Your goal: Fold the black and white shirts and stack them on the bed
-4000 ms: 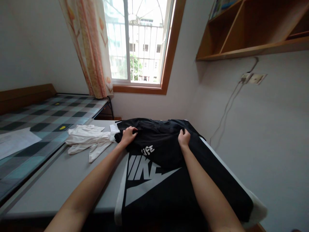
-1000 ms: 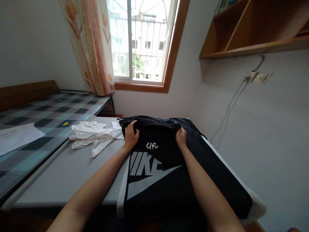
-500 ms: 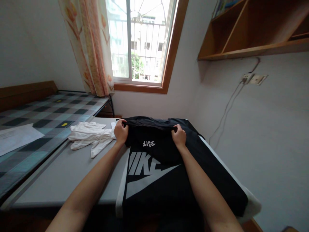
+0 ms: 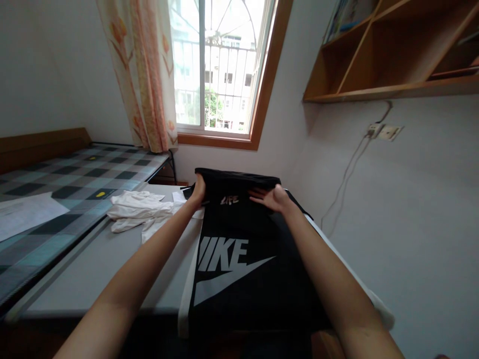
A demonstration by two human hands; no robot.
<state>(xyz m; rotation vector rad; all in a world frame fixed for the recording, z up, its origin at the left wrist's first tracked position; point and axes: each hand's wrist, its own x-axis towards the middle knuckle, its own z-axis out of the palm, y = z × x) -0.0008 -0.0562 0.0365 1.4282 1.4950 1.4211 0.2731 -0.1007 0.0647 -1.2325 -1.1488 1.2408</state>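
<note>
A black garment [image 4: 243, 294] with a grey NIKE print and a smaller LIFE print lies over the table, its far part folded and lifted. At the left end of that raised fold is my left hand [image 4: 199, 188], wrapped round the cloth with its fingers mostly behind it. My right hand [image 4: 275, 198] has its fingers spread against the cloth just under the fold's right end, beside the LIFE print. White crumpled cloth [image 4: 140, 212] lies on the table to the left of my left hand.
The grey table [image 4: 123, 274] stands beside a bed with a checked cover [image 4: 78, 174], where a white paper [image 4: 30, 212] lies. A curtain [image 4: 149, 89] hangs by the window ahead. Wooden shelves [image 4: 389, 50] are at upper right, above a socket [image 4: 389, 132] with a cord.
The garment's far edge has risen, and its right portion has been drawn in off the table's right side. My right hand has opened from its grip and spread its fingers.
</note>
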